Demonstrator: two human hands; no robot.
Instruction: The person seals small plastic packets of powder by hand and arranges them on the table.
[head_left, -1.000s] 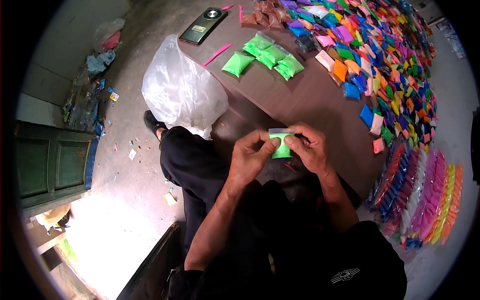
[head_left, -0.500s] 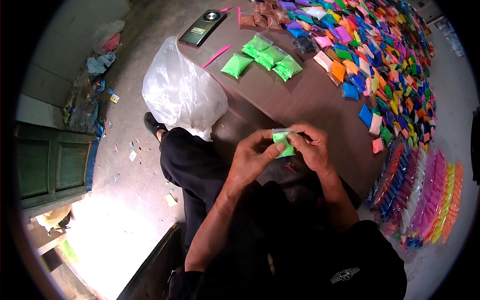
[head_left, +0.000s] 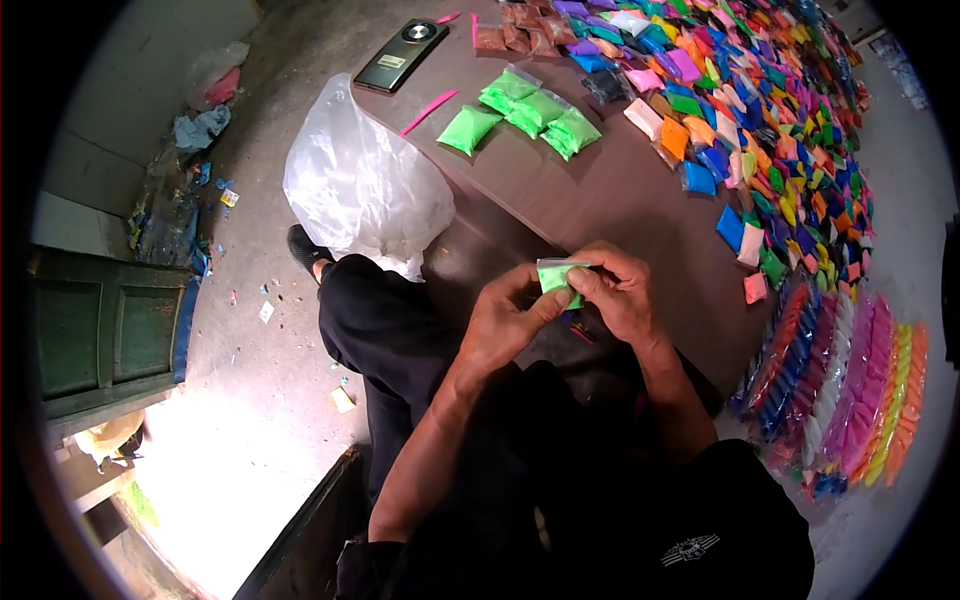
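A small clear bag with bright green filling (head_left: 556,279) is held between my two hands over the table's near edge. My left hand (head_left: 510,312) pinches its left side, thumb in front. On its right side my right hand (head_left: 615,295) grips the upper corner between thumb and fingers. Farther up the brown table (head_left: 620,195) lie several similar green bags (head_left: 536,110), grouped together. Left of them rests a pink strip (head_left: 429,112).
A phone (head_left: 402,56) lies at the table's far left corner. Many colourful small bags (head_left: 760,130) cover the right side, with long wrapped bundles (head_left: 840,385) below them. A large translucent plastic bag (head_left: 360,180) stands left of the table.
The green bag between my hands has tilted and shifted slightly, and more of its lower part is now covered by my fingers. The table items appear slightly farther left.
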